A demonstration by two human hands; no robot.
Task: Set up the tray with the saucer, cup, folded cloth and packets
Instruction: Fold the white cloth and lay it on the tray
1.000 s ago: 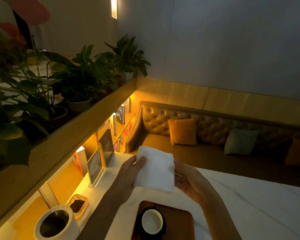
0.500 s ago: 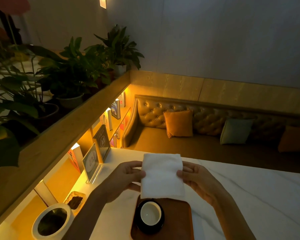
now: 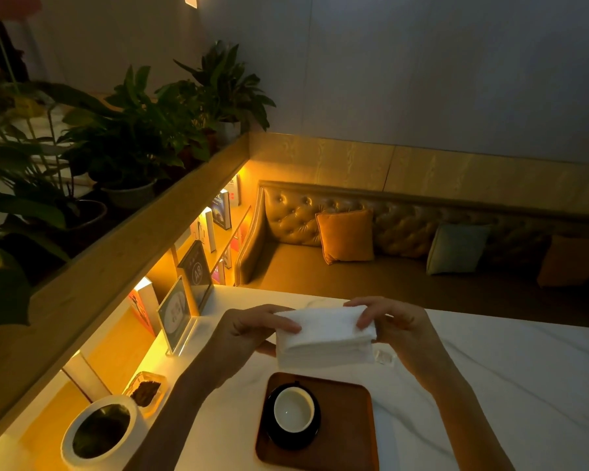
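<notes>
A brown wooden tray point(image 3: 347, 433) lies on the white marble table point(image 3: 507, 385) near me. A black saucer point(image 3: 273, 436) sits on the tray's left half, with a white cup point(image 3: 293, 409) standing on it. Above the tray's far edge I hold a white cloth point(image 3: 323, 338) in the air, folded over on itself. My left hand point(image 3: 249, 334) pinches its left side and my right hand point(image 3: 398, 331) grips its right side. A small clear packet-like thing point(image 3: 384, 357) lies on the table just under my right hand. The tray's right half is bare.
A white round pot point(image 3: 99, 433) and a small glass dish with dark contents point(image 3: 145, 392) stand at the left. Acrylic sign holders point(image 3: 177, 317) and books line the lit shelf. A tufted bench with cushions point(image 3: 347, 236) runs beyond the table's far edge.
The cloth hung flat and upright between my hands before. Now it is folded over into a thicker, lower bundle, and both hands have come down closer to the tray.
</notes>
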